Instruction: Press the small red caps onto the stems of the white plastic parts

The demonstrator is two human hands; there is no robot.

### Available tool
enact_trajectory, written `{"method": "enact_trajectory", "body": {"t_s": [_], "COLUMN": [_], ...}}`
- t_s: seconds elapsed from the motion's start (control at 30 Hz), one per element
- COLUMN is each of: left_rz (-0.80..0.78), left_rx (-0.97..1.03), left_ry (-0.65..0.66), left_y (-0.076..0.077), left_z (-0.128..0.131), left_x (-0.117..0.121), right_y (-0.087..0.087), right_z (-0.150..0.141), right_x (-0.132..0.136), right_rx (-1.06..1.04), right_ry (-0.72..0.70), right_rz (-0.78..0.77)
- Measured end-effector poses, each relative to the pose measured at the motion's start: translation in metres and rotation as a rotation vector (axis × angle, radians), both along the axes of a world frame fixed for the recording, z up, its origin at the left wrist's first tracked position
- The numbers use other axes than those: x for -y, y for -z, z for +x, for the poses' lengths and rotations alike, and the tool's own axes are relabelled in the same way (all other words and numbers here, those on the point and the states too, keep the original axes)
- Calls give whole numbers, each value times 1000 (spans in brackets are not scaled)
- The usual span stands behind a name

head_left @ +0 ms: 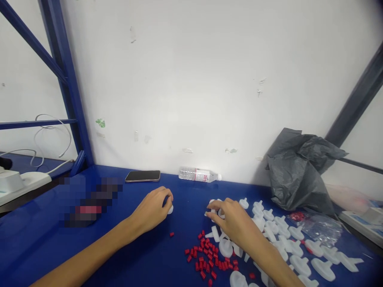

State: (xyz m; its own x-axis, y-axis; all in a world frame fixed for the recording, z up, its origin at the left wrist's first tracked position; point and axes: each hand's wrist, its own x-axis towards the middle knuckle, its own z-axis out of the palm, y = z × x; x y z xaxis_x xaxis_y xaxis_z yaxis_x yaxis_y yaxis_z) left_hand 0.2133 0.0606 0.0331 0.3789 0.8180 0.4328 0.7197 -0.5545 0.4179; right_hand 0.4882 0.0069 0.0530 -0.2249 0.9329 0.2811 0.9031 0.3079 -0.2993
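My left hand [155, 206] is closed, with thumb and fingertips together over the blue table [125, 259]. Part of a white plastic nozzle cap [170, 210] shows at those fingertips; the rest is hidden behind the hand. On the right, my right hand [229, 217] reaches over the edge of a spread of white nozzle caps [271, 227], each a round disc with a thin spout. Its thumb and fingers are curved and apart, close to a few caps partly covered by the hand. Small red caps [206, 255] lie in a loose pile below and left of it.
A clear bottle [199, 174] lies along the wall, with a phone [143, 176] to its left. A dark grey plastic bag [296, 167] stands at the back right beside a clear bag [323, 229]. Blue posts [72, 79] rise on the left.
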Motion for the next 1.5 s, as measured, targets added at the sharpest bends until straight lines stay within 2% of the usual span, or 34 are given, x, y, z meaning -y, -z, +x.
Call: {"method": "enact_trajectory", "body": {"t_s": [0.1,0.27,0.33,0.4,0.6,0.8,0.97,1.2,1.33,1.5], "left_rz": [62,-59,-137,-209,-324,-403,-441,-629,-665,-737], "left_rx": [-2,-191,-280,-317,-247,-98,88,609,662,684], "left_ry": [10,293,341,338,324,326,283,331,344,398], "left_y": [-11,-33,-34,-31,-23,-25,-24,-12,-7,-5], "left_z": [-1,-4,-4,-4,-5,4,13,11,13,19], "left_x": [7,29,34,36,30,29,30,17,13,19], "right_y": [-8,-15,-15,-13,-10,-10,-8,-7,-7,-3], "right_z": [-5,-14,-17,-19,-22,-23,-24,-27,-29,-31], "right_x": [3,10,12,13,13,17,16,18,19,18], "right_rx": [-64,-202,-237,-239,-241,-325,-362,-343,-360,-348], "right_ry": [9,-38,-57,-61,-91,-147,-89,-126,-154,-164], "right_rz": [30,76,67,72,55,52,28,33,27,33]}}
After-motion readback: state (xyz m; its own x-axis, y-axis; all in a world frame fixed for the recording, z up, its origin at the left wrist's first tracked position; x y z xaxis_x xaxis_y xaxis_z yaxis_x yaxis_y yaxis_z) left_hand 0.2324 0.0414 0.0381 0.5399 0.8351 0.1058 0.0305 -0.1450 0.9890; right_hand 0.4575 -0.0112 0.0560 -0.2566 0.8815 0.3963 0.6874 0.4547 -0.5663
